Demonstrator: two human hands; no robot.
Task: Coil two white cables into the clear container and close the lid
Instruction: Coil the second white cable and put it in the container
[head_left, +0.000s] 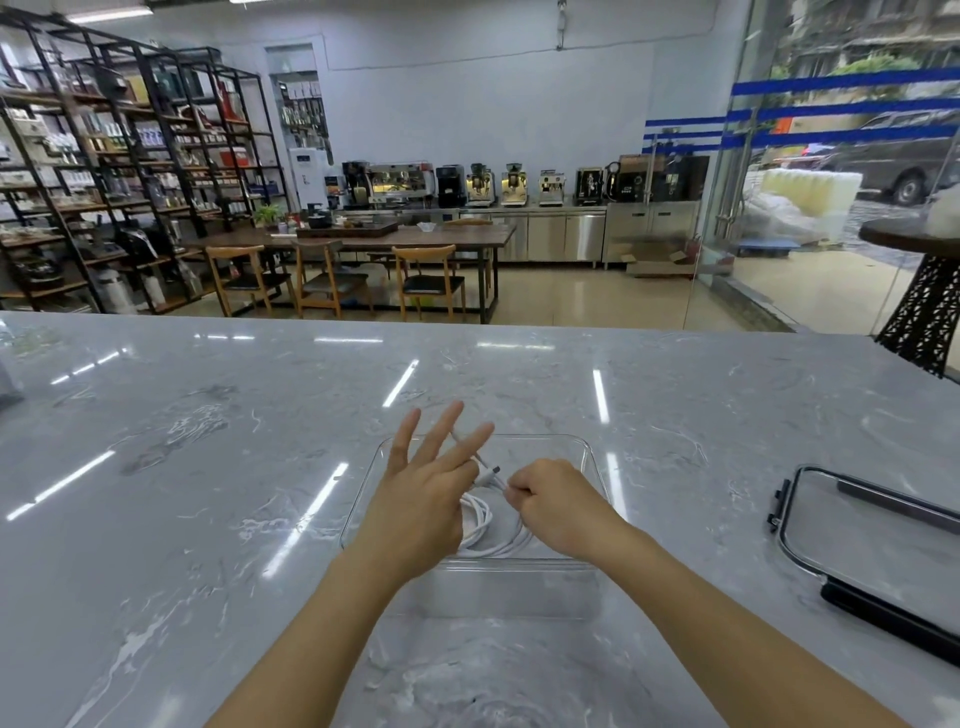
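Observation:
A clear rectangular container (589, 457) stands open on the grey marble counter in front of me. White cable (485, 525) lies coiled inside it, its loops partly hidden by my hands. My left hand (426, 499) hovers over the container's left half with three fingers spread; its thumb and forefinger seem to pinch a cable end near a plug (491, 472). My right hand (556, 506) is closed in a fist on the cable just right of that plug. The clear lid (862, 540) with black clips lies flat at the right.
The marble counter (208, 467) stretches wide on both sides of the container. The lid sits near the counter's right edge. Behind the counter are a wooden table with chairs, shelving and a row of coffee machines.

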